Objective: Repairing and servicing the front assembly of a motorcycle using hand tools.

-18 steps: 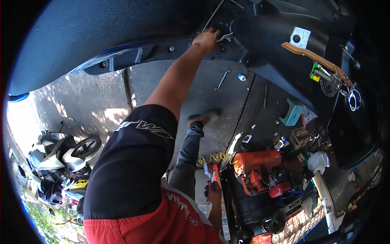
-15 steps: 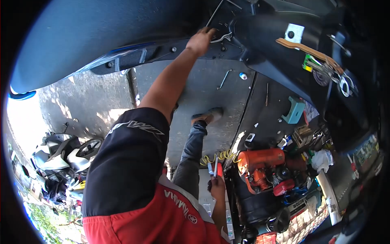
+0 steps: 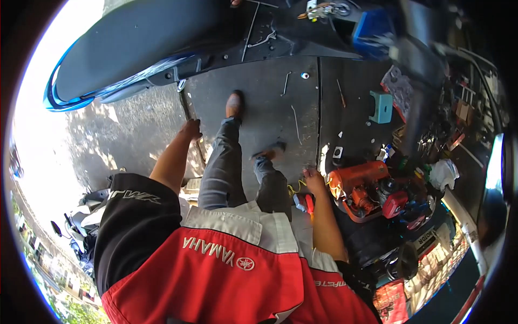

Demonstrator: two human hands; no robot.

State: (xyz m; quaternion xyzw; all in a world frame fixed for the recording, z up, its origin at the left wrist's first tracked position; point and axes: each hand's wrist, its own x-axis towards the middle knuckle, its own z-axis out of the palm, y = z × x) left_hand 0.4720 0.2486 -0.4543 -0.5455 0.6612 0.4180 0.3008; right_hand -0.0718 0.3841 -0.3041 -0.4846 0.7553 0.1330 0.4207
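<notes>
1. A blue-and-black scooter [image 3: 205,32] is set across the top, its long axis running left to right; its tail, behind a smooth black seat, is pointed left.
2. The left hand [image 3: 190,129] is held over the dark floor [image 3: 259,119], well apart from the scooter; whether its fingers are together cannot be told.
3. On the scooter's footboard, a slender metal T-handled rod [image 3: 251,31] is laid crosswise, with a curved metal lever [image 3: 264,40] near it.
4. On the floor, a slim wrench [image 3: 286,83] is seen beside a small white-and-blue container [image 3: 305,75], whose contents are hidden.
5. The right hand [image 3: 312,181] is held near a coiled yellow hose [image 3: 297,187]; its finger closure cannot be told.
6. A rounded orange tank [image 3: 356,175] is seen, its inside hidden.
7. Farther right, a turquoise stool [image 3: 382,108] and a crumpled white bag [image 3: 445,174] are found.
</notes>
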